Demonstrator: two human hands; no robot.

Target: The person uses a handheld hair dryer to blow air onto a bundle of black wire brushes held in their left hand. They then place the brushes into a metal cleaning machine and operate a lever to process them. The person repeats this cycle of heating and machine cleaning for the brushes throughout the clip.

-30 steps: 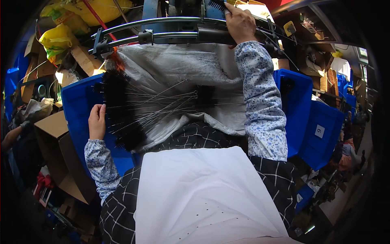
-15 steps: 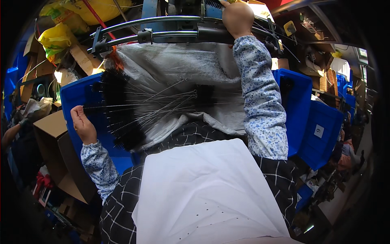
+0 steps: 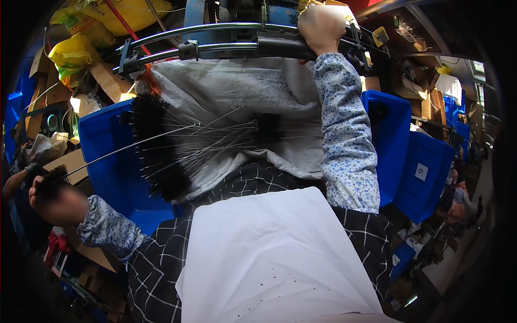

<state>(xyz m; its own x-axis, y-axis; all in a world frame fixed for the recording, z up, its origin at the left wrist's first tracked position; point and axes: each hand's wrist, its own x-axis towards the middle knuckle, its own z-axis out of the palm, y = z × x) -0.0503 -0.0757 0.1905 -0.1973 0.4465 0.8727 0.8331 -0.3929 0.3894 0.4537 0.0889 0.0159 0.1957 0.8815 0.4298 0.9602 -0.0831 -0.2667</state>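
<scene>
A long twisted-wire brush is in my left hand (image 3: 60,205) at the far left. My fingers close around its black bristle head (image 3: 53,181), and its wire stem (image 3: 129,146) slants up right to a looped end over the pile. Several similar wire brushes (image 3: 156,145) lie across a grey-white cloth (image 3: 231,81) on my lap, heads mostly left, looped stems toward the middle. Another dark bristle clump (image 3: 267,127) sits at their right. My right hand (image 3: 321,28) is curled at the right of a machine (image 3: 242,35) with metal rails; what its fingers grip is hidden.
Blue bins stand left (image 3: 107,145) and right (image 3: 390,134) of my lap. An open cardboard box (image 3: 64,164) is beyond the left bin, near another person's arm (image 3: 16,180). Yellow bags (image 3: 72,54) and boards lie at the back left.
My left hand has moved left and down, drawing one brush out of the pile's bristle heads. The right hand has shifted slightly right and down at the machine.
</scene>
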